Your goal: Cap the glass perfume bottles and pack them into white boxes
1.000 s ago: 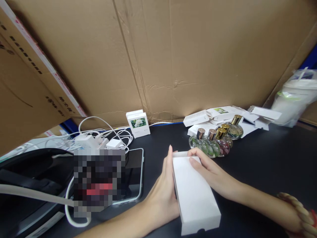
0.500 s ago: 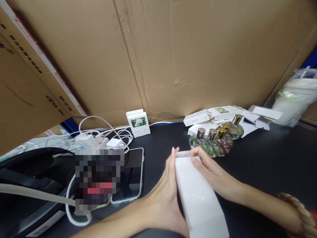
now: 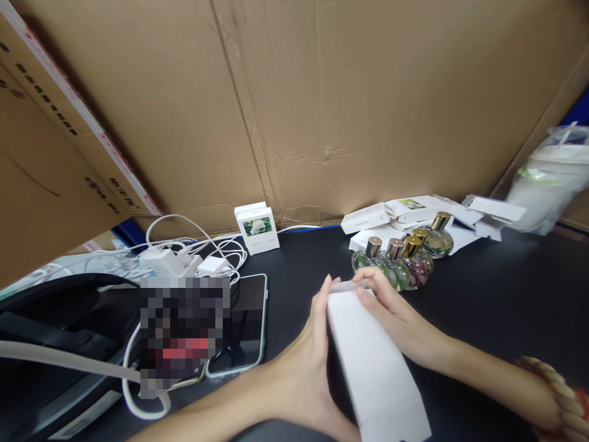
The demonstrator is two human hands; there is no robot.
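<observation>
A long white cardboard box [image 3: 375, 362] lies between my hands, its near end running off the bottom of the view. Along its left side, the fingers of my left hand [image 3: 313, 362] press near the far end, with the thumb side low by the near part. My right hand [image 3: 398, 313] pinches the far right corner, fingertips on the end flap and thumb on the top face. Just beyond stand several round glass bottles [image 3: 416, 270] with gold and silver caps, holding green and pink contents.
White flower-picture boxes [image 3: 259, 230] stand at the back. Flattened white cartons [image 3: 414, 209] are piled behind the bottles. A bagged cup [image 3: 547, 178] is at right. On the left are a tablet-like device [image 3: 243, 325], white cables [image 3: 230, 252] and a black object [image 3: 59, 331]. Cardboard [image 3: 294, 110] walls the back.
The box has shifted slightly right at its near end. My right fingers have moved a little at its far end flap; both hands keep their hold.
</observation>
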